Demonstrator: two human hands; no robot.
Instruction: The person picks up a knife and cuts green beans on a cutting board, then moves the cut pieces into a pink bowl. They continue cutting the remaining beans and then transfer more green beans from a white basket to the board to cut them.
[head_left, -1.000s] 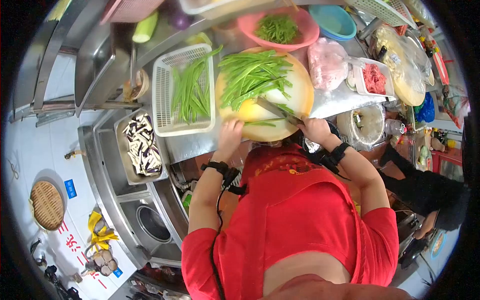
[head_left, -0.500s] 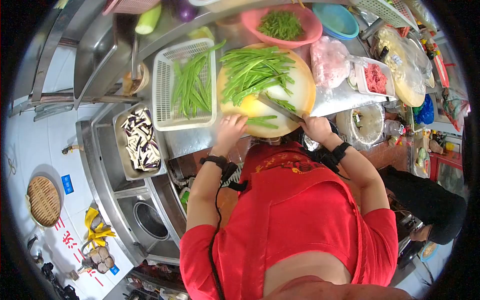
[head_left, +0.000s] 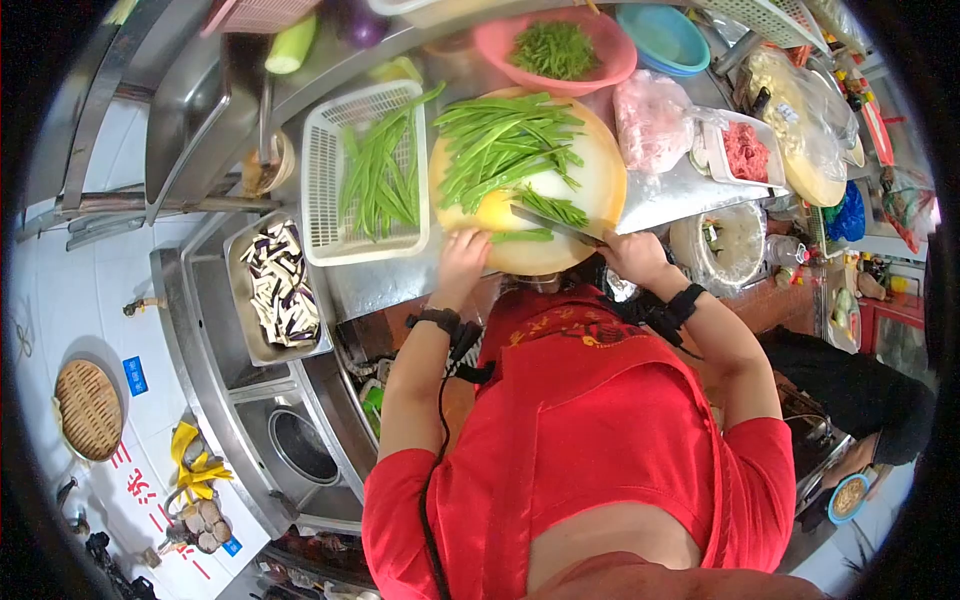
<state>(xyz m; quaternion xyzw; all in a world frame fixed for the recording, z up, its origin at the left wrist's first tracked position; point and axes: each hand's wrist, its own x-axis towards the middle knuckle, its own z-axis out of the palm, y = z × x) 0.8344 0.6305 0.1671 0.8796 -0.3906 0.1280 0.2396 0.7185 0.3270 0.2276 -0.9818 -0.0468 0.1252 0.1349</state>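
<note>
On a round cutting board [head_left: 600,130] lies a large heap of green beans [head_left: 505,140]. My right hand [head_left: 635,257] is wrapped round the handle of a knife [head_left: 560,226], whose blade points left across the board. Cut bean pieces [head_left: 553,207] lie just above the blade. Close to the board's lower left edge, my left hand [head_left: 464,256] has its fingers together at the end of a few beans [head_left: 522,236]; what it grips is hidden. More long beans [head_left: 378,175] rest in a white basket [head_left: 317,215] left of the board.
Behind the board are a pink bowl [head_left: 610,60] of cut greens and blue bowls [head_left: 665,40]. Bagged meat [head_left: 650,122] and a tray of minced meat [head_left: 745,153] stand right. A pan of eggplant strips [head_left: 283,285] is left. Another person [head_left: 850,400] is at lower right.
The view has shifted slightly. The few beans by my left hand lie closer together, and the cut pieces above the blade show more. The other person's hand now appears beside a small blue-rimmed bowl.
</note>
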